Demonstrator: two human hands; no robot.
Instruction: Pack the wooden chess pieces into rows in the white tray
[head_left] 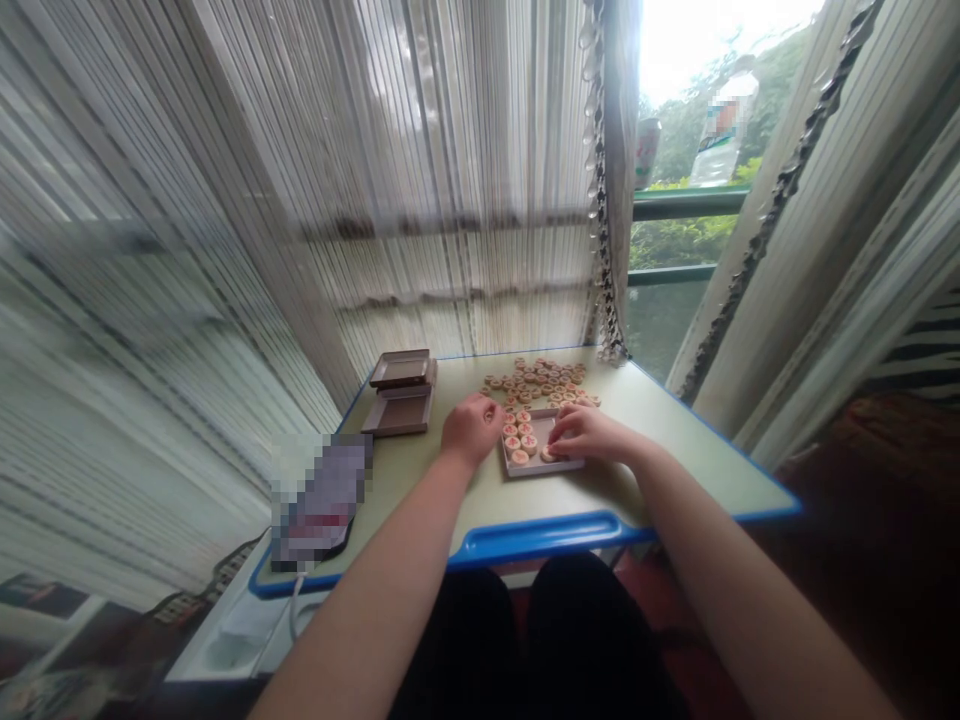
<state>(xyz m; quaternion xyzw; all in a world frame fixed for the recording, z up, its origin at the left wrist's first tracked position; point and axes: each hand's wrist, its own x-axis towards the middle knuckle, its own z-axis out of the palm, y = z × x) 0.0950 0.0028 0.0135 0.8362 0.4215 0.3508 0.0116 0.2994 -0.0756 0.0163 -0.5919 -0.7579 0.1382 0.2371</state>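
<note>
Pinching a pale round disc (549,454), the fingers of the right hand (592,433) are closed on it just above the floor of a shallow tray (544,469), toward its near right part. The left hand (471,432) is at the tray's left side, its fingers curled inward; a round, marked shape shows beside them, but whether it is gripped cannot be told.

The tray carries loaded discs (528,444) with red markings, set close together along its left side; its brown floor is exposed to their right. Behind it lies a loose spread of similar discs (538,378), some overlapping. To the left, toward the far edge, are an upper box (401,368), raised on another piece, and a lower box (400,412), both with brown interiors visible.

All these stand on a pale green table (694,455) with a blue edge and a blue trough (540,536) at the front. A pixelated flat device (322,505) lies at the left, with a white cable (295,610) running from it. String curtains (465,120) hang behind; at the window are a can (647,153) and a clear bottle (720,140).

The left hand covers the tray's far left corner, the right hand part of its right side. Markings on the far discs are too small to read. Both forearms are cut off below.
</note>
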